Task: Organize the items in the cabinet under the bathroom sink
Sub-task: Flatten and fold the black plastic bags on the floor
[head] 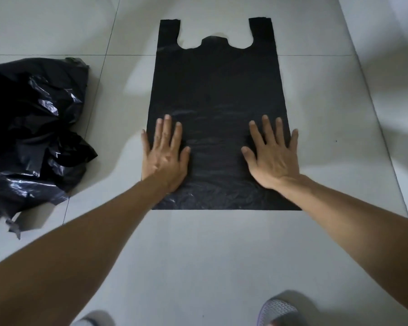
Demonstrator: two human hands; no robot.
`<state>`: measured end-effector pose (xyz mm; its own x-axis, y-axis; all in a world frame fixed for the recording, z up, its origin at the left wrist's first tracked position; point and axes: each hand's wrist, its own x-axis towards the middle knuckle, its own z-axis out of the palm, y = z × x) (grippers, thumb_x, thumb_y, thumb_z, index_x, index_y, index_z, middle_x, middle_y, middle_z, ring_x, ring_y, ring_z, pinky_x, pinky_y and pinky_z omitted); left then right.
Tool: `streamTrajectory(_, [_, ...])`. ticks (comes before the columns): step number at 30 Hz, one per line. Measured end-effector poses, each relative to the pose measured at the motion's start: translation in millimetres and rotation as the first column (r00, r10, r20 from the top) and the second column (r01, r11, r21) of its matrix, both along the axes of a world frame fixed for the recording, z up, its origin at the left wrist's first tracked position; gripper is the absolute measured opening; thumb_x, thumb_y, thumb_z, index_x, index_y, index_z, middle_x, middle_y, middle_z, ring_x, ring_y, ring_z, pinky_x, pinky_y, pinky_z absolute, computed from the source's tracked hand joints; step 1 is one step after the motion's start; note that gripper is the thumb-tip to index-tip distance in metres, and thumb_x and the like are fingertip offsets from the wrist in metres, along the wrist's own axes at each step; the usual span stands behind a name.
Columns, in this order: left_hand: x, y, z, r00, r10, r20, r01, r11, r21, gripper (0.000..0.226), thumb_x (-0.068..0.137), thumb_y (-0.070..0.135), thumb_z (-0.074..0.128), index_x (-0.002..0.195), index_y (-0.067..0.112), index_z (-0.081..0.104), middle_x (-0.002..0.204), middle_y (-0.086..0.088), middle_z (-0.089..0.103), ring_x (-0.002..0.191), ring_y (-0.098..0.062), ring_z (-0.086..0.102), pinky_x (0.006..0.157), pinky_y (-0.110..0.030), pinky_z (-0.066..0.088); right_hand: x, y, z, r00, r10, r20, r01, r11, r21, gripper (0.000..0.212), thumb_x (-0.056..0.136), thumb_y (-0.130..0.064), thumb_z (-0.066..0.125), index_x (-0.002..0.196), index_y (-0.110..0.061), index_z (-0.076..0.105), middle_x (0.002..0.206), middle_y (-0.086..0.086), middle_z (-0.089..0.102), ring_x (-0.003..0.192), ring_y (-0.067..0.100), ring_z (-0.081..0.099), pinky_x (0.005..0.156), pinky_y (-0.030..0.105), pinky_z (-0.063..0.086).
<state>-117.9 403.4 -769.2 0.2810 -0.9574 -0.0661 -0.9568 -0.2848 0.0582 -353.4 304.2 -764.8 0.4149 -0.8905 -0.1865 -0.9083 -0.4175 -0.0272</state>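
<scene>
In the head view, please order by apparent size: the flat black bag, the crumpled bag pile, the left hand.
1. Flat black bag.
2. Crumpled bag pile, partly cut off, so unsure.
3. Left hand.

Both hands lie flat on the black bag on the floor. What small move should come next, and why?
Probably fold it lengthwise. The bag already lies smooth with its handles far from the person, and the left hand and right hand press open near its bottom corners.

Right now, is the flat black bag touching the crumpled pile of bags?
Apart. The head view shows bare floor tile between the flat black bag and the crumpled pile.
</scene>
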Motion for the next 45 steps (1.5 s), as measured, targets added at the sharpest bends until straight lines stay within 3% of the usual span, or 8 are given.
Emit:
streamTrajectory(6, [-54,39,-14,0.985,-0.171,-0.026,0.173,0.979,0.108,0.068,0.094,0.048,-0.006,0.156,0.021,-0.002,0.163,-0.004,-0.013,0.149,-0.022,-0.014,0.119,-0.054,-0.002,12,61,-15,0.992,0.117,0.053,-0.118,0.993,0.020,0.064,0.098,-0.057,0.014,0.157,-0.032,0.006,0.166,0.004,0.000,0.152,0.034,0.000,0.117,0.064,0.005])
streamTrajectory(25, [7,85,-12,0.996,0.082,-0.033,-0.072,0.969,0.237,0.084,0.084,0.074,-0.008,0.152,0.027,-0.020,0.160,0.000,-0.025,0.147,-0.021,-0.022,0.120,-0.051,-0.005,-44,49,-16,0.998,-0.046,-0.038,0.048,0.997,0.059,0.078,0.089,-0.071,0.002,0.157,-0.032,-0.003,0.166,0.002,-0.004,0.151,0.028,-0.006,0.119,0.059,0.003])
streamTrajectory(29, [13,72,17,0.999,0.036,-0.036,-0.024,0.951,0.308,0.080,0.091,0.071,0.017,0.155,0.024,0.007,0.163,-0.004,0.000,0.150,-0.027,0.004,0.120,-0.050,0.009,-34,40,6,0.990,0.000,-0.144,0.002,1.000,0.014,0.074,0.092,-0.068,0.027,0.151,-0.024,0.027,0.159,0.008,0.024,0.147,0.029,0.016,0.113,0.063,0.009])
streamTrajectory(31, [19,59,38,0.997,0.060,-0.044,-0.045,0.956,0.290,0.067,0.093,0.067,0.029,0.142,0.023,0.040,0.152,-0.005,0.036,0.135,-0.029,0.039,0.113,-0.047,0.031,-21,30,27,0.987,0.050,-0.151,-0.058,0.997,-0.043,0.059,0.090,-0.062,0.040,0.129,-0.020,0.055,0.139,0.003,0.052,0.133,0.026,0.040,0.111,0.058,0.020])
streamTrajectory(33, [31,46,66,0.992,0.087,-0.090,-0.055,0.948,0.312,0.055,0.092,0.061,0.043,0.128,0.022,0.055,0.130,-0.005,0.056,0.115,-0.028,0.055,0.098,-0.041,0.045,0,19,55,0.988,0.123,-0.096,-0.124,0.992,-0.008,0.044,0.091,-0.054,0.047,0.113,-0.020,0.065,0.120,-0.001,0.065,0.116,0.024,0.056,0.106,0.047,0.035])
streamTrajectory(37, [63,22,138,0.991,0.035,-0.129,0.029,0.884,0.467,0.057,0.093,0.050,0.055,0.137,0.014,0.053,0.138,-0.006,0.054,0.126,-0.028,0.050,0.101,-0.036,0.040,58,5,125,0.960,0.278,0.013,-0.274,0.936,0.221,0.042,0.093,-0.044,0.057,0.130,-0.023,0.061,0.128,0.003,0.063,0.113,0.028,0.062,0.095,0.040,0.051])
streamTrajectory(40, [102,18,189,0.987,0.121,-0.107,-0.061,0.892,0.447,0.059,0.092,0.048,0.058,0.136,0.008,0.054,0.140,-0.009,0.051,0.128,-0.030,0.047,0.105,-0.038,0.037,112,4,172,0.917,0.399,0.015,-0.393,0.894,0.216,0.040,0.094,-0.040,0.058,0.129,-0.020,0.061,0.130,0.003,0.061,0.115,0.027,0.059,0.096,0.044,0.050])
streamTrajectory(45, [180,51,228,0.957,0.289,0.027,-0.282,0.904,0.321,0.044,0.085,0.037,0.070,0.115,0.006,0.065,0.107,-0.007,0.063,0.101,-0.028,0.058,0.081,-0.035,0.047,205,24,207,0.873,0.457,0.169,-0.486,0.846,0.221,0.039,0.091,-0.033,0.061,0.114,-0.003,0.065,0.114,0.016,0.069,0.103,0.035,0.065,0.090,0.047,0.053])
